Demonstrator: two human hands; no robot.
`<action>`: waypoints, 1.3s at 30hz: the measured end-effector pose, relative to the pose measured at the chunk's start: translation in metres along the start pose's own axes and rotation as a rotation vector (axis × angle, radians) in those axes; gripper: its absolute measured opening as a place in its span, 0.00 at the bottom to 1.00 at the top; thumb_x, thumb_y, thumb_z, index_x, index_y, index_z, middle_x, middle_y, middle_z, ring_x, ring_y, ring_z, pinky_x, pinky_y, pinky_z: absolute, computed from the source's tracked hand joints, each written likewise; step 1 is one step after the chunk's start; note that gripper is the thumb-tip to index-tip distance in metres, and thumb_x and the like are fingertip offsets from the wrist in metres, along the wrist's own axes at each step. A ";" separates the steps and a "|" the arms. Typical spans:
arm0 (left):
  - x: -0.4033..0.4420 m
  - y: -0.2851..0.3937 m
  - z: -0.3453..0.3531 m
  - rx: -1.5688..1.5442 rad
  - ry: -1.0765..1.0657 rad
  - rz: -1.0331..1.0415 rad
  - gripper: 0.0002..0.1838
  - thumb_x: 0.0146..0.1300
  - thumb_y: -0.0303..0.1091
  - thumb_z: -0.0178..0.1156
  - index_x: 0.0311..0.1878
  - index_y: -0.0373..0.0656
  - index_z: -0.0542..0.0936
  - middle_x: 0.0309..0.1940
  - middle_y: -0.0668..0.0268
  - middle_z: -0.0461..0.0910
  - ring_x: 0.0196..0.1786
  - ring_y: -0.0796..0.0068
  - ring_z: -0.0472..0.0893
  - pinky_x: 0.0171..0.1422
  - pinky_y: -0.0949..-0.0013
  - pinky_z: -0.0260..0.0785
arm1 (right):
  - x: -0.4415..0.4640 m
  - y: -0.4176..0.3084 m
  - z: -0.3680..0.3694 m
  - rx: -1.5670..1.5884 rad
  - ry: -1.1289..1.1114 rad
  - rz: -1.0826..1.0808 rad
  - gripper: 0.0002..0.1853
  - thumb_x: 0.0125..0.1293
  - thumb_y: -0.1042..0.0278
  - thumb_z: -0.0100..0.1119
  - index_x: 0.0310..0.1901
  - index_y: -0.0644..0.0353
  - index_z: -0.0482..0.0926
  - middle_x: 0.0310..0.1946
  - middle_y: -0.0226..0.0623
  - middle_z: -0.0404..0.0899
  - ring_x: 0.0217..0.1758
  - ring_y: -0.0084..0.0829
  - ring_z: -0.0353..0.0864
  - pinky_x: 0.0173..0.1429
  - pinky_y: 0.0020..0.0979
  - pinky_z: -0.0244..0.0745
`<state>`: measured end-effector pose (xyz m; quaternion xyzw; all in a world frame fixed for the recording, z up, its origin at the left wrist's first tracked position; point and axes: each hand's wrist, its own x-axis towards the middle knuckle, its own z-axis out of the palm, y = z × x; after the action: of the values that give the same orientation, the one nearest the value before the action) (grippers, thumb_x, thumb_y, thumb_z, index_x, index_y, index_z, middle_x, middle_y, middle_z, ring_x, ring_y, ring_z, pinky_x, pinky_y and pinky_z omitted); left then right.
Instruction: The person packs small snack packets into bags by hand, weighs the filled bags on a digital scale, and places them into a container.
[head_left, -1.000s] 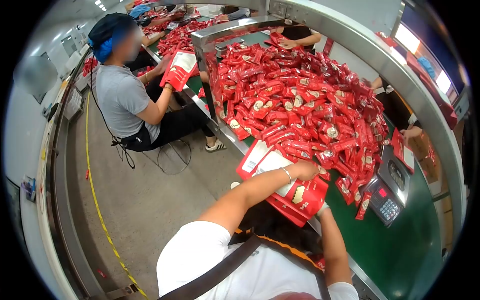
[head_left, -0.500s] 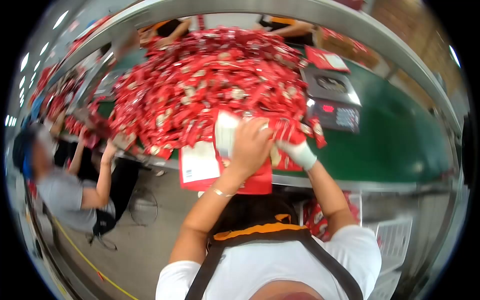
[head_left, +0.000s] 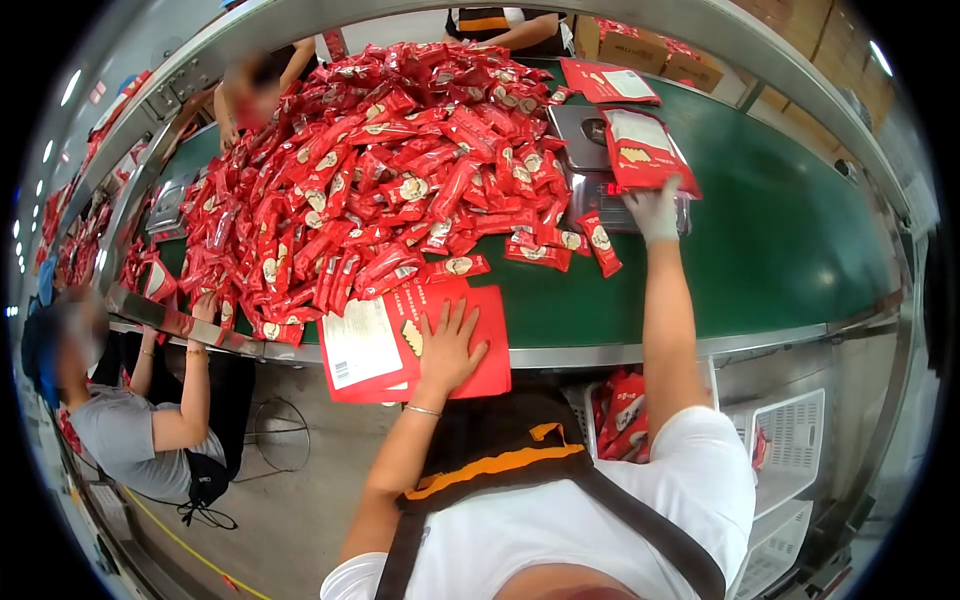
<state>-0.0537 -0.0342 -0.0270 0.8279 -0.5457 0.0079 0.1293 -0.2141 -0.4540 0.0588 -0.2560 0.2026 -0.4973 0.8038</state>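
Observation:
My bare left hand (head_left: 450,348) lies with fingers spread on flat red printed pouches (head_left: 385,345) stacked at the near edge of the table. My right hand (head_left: 656,210), in a pale glove, grips the lower edge of a red pouch (head_left: 645,150) with a white label panel. That pouch lies over the platform of a digital scale (head_left: 580,140), partly covering it and its display. Small red wrapped packets (head_left: 400,170) form a large heap left of the scale. One loose packet (head_left: 600,245) lies just below the scale.
Another red pouch (head_left: 610,82) lies behind the scale on the green table (head_left: 770,240). A metal frame (head_left: 640,15) arches overhead. White crates (head_left: 790,435) stand below at right. A co-worker (head_left: 140,420) sits at left; other people are across the table. Cardboard boxes (head_left: 640,50) stand behind.
My right hand has moved forward and right, carrying a pouch from in front of me to the scale. My left hand has let go of the pouch and come down onto the stack.

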 end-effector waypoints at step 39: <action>-0.002 -0.003 0.009 0.005 -0.020 -0.005 0.36 0.66 0.59 0.50 0.73 0.51 0.66 0.77 0.60 0.57 0.80 0.57 0.51 0.78 0.32 0.37 | -0.134 0.082 0.192 -1.331 -0.662 -0.945 0.18 0.53 0.75 0.66 0.49 0.57 0.82 0.43 0.46 0.80 0.47 0.44 0.82 0.50 0.34 0.78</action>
<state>-0.0530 -0.0332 -0.0371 0.8295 -0.5450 0.0005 0.1218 -0.1022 -0.2615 0.1694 -0.8594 0.0800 -0.4567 0.2154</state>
